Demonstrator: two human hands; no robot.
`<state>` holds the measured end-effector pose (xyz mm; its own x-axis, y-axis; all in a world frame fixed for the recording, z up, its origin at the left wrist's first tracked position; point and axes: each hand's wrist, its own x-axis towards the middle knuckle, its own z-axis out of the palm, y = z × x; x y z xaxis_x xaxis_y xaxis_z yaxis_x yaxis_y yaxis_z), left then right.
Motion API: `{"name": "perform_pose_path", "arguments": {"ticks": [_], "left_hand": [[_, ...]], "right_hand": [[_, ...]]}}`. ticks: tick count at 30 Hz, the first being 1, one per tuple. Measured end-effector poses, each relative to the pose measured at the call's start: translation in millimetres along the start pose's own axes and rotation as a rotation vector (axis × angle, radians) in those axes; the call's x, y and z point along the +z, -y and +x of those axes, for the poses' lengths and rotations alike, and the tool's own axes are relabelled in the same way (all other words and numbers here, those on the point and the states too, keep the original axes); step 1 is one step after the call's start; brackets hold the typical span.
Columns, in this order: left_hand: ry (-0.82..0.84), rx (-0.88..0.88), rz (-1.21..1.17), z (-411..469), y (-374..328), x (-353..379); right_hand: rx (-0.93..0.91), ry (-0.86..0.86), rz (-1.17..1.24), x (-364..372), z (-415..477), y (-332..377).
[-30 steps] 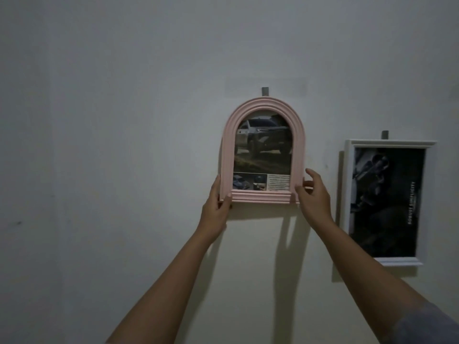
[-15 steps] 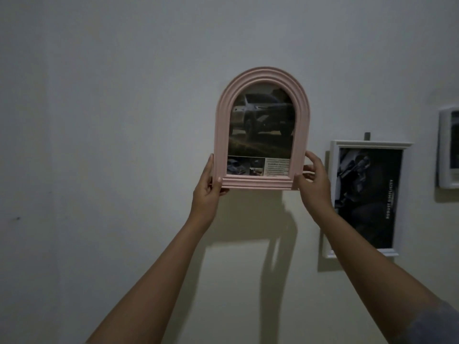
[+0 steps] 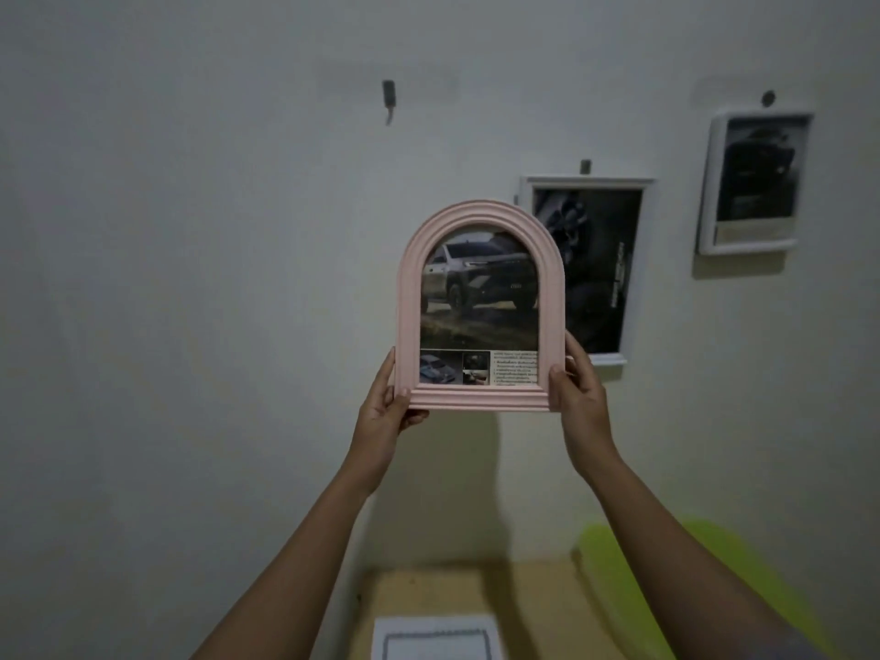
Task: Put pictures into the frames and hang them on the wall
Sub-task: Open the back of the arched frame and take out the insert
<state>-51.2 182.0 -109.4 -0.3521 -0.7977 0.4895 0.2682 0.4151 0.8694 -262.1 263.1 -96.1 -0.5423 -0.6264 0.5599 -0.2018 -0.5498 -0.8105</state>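
A pink arched frame with a car picture in it is held up in front of the white wall, away from it. My left hand grips its lower left corner and my right hand grips its lower right corner. A dark wall hook sits bare on the wall, above and to the left of the frame. Two white framed pictures hang to the right: a nearer one, partly covered by the pink frame, and a farther one.
Below, a wooden table stands against the wall with a white sheet or frame lying on it. A bright green object lies at the table's right side.
The pink frame has come off the hook and moved down and away from the wall, toward me. The hook now shows bare, and the view has widened to show the table.
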Motion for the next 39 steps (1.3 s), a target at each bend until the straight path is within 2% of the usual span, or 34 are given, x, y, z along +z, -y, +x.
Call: {"name": "perform_pose_path", "arguments": {"ticks": [4,7,9,11,13,16,21,26,28,30,33,35,37,39], "left_hand": [[-0.051,-0.104,0.073,-59,34,46],[-0.068,-0.246,0.162,-114,61,92],[-0.073,-0.315,0.353,-146,83,123],[-0.105,-0.28,0.542,-165,93,154],[-0.105,-0.219,0.527,-175,85,196],[0.005,-0.151,0.415,-180,56,263],[0.002,-0.194,0.314,-181,32,329],[-0.094,-0.258,0.365,-196,54,327],[-0.184,-0.311,0.352,-198,56,319],[-0.282,-0.377,0.297,-202,56,303],[-0.388,-0.437,0.242,-211,67,271],[-0.419,-0.487,0.192,-216,77,244],[-0.428,-0.548,0.127,-219,85,218],[-0.428,-0.597,0.065,-222,95,190]], "right_hand": [[0.088,0.031,-0.008,-63,-46,-18],[0.164,0.041,-0.049,-120,-84,-26],[0.188,0.008,-0.103,-157,-107,-28],[0.176,0.005,-0.175,-188,-128,-30],[0.153,0.012,-0.252,-216,-148,-32],[0.04,0.008,-0.402,-249,-174,-30],[-0.157,0.109,-0.642,-278,-209,-26],[-0.232,0.213,-0.881,-281,-234,-19],[-0.267,0.26,-0.904,-277,-240,-19],[-0.259,0.337,-0.83,-267,-247,-22],[-0.154,0.46,-0.6,-246,-259,-28],[-0.003,0.485,-0.438,-231,-266,-32],[0.156,0.471,-0.378,-219,-267,-39],[0.259,0.386,-0.376,-210,-261,-54]]}}
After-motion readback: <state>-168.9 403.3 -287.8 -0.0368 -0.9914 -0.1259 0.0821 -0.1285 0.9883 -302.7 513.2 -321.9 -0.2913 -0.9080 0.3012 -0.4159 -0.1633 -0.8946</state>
